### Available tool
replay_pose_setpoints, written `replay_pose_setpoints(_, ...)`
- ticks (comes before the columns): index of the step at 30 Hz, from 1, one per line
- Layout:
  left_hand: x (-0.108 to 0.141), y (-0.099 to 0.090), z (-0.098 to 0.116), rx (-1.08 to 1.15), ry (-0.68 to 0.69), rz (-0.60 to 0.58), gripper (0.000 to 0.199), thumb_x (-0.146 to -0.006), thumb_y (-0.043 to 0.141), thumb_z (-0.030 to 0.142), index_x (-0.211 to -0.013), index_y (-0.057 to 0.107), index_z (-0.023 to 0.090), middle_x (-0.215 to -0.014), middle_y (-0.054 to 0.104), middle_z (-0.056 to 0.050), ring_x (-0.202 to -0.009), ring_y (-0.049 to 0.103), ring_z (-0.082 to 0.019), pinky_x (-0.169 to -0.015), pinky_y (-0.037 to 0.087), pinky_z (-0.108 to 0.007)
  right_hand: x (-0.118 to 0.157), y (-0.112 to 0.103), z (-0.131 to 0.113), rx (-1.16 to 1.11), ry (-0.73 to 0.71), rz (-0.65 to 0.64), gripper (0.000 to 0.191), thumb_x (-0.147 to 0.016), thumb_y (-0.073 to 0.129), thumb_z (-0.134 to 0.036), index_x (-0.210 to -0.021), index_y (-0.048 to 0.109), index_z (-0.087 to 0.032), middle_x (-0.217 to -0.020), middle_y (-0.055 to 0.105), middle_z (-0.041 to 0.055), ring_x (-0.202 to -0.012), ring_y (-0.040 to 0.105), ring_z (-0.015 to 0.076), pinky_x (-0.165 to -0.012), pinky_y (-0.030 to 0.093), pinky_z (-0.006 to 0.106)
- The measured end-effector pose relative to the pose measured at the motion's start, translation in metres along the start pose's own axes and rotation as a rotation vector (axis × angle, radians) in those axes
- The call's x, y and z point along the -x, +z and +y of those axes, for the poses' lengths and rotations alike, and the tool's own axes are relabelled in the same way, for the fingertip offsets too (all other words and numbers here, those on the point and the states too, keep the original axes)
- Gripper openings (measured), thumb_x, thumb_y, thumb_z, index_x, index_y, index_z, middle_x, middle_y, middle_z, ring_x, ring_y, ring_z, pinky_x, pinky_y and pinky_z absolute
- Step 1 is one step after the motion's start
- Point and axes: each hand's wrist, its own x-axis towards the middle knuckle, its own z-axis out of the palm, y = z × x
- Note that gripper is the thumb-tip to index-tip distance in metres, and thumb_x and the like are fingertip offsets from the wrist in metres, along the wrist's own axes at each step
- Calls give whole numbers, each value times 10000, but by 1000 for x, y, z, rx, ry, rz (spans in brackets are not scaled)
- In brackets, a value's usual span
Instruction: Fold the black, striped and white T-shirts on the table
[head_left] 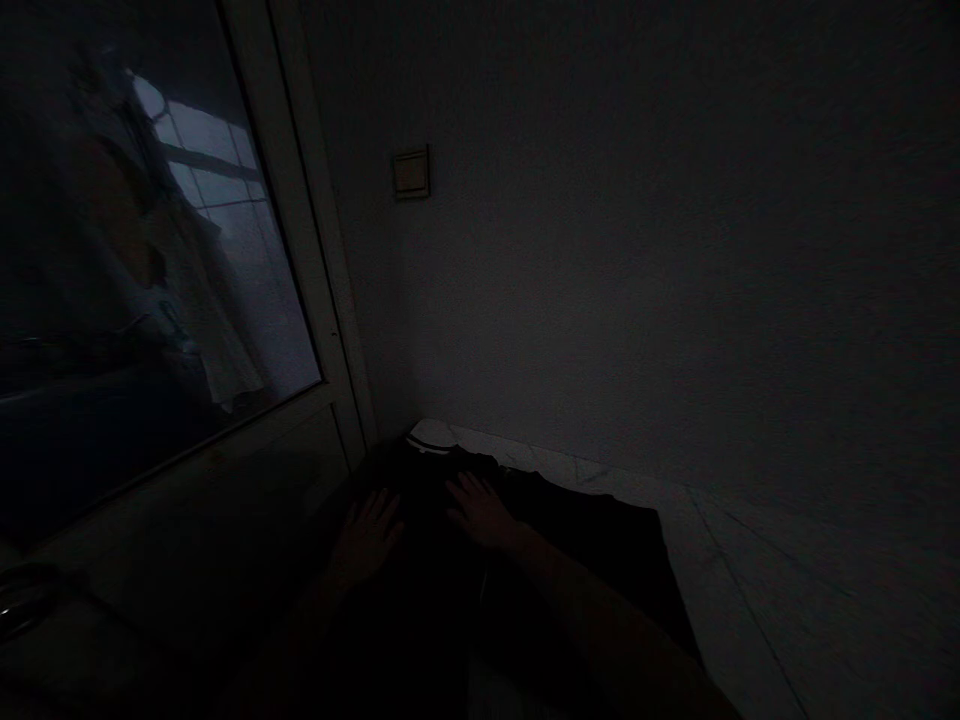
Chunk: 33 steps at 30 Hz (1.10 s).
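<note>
A black shirt (592,545) with a pale-trimmed neckline (431,445) lies spread out on a light, veined surface (739,570). My left hand (367,538) rests palm down on its left part, fingers stretched and apart. Just to the right, my right hand (482,510) also lies flat near the neckline with its fingers spread. Neither hand grips anything. The scene is very dark, so folds and the near end of the shirt are hard to make out.
A grey wall (600,250) rises behind the surface, with a square switch (411,174) on it. On the left stands a door (300,430) with a glass pane (217,230) and a handle (22,600). Hanging cloth and a barred window show in the glass.
</note>
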Motion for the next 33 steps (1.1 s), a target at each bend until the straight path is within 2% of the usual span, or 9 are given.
replay_pose_setpoints(4,0,-2,-5,-1,-14,94,539,-993,385,410,-1473,520,204,-1564,463,-143,-1469,385,-329,-1191,275,-577,66,-22,17,-7,24,265,525,-1013,474,-367,-1517,455,-219,-1577,441,119,-1452,392,269,-1188,318,463)
replay_pose_setpoints(7,-1,-11,13,50,0,221,499,-977,407,392,-1376,601,164,-1454,579,-165,-1387,488,-313,-1177,338,-515,141,-32,61,40,298,365,475,-984,492,-305,-1445,539,-198,-1445,575,139,-1328,528,271,-1115,413,429)
replay_pose_setpoints(12,-5,-19,126,230,229,157,456,-1002,406,405,-1326,637,182,-1362,646,-124,-1293,566,-259,-1127,432,-420,222,-50,141,81,811,445,418,-955,534,-346,-1303,623,-132,-1226,683,197,-1160,633,308,-978,483,417)
replay_pose_setpoints(15,-2,-8,202,239,353,85,508,-996,452,450,-1415,578,190,-1476,561,-133,-1382,493,-292,-1172,375,-472,229,-57,158,-23,890,450,390,-927,582,-420,-1169,676,-128,-1074,734,174,-1027,691,291,-853,518,361)
replay_pose_setpoints(18,6,7,239,149,380,55,522,-1004,439,474,-1474,526,265,-1558,476,-121,-1462,389,-348,-1196,266,-607,226,-60,157,-86,900,504,273,-910,585,-349,-1080,701,-169,-1015,755,126,-956,711,260,-800,522,328)
replay_pose_setpoints(23,9,22,232,121,379,101,532,-1014,403,491,-1490,508,277,-1580,447,-115,-1492,336,-352,-1199,248,-613,223,-63,142,-183,825,683,286,-931,442,-253,-1043,694,-175,-1098,724,162,-1051,666,267,-924,494,386)
replay_pose_setpoints(28,-3,30,222,312,221,119,626,-994,418,466,-1528,430,141,-1596,397,-188,-1507,305,-343,-1187,329,-549,224,-86,117,-362,620,783,462,-1014,262,-436,-1180,607,-179,-1092,706,127,-1012,664,224,-886,529,354)
replay_pose_setpoints(31,-11,17,224,489,159,112,701,-926,517,395,-1553,360,121,-1602,379,-194,-1510,301,-330,-1198,322,-526,250,-106,87,-685,443,720,522,-999,313,-605,-1249,568,-224,-1178,690,110,-1047,663,215,-872,540,334)
replay_pose_setpoints(33,-8,-6,226,612,157,123,796,-856,604,348,-1571,320,142,-1582,409,-183,-1483,354,-322,-1187,345,-501,282,-117,63,-953,278,530,562,-928,471,-697,-1238,586,-243,-1200,682,104,-1053,664,232,-872,543,348)
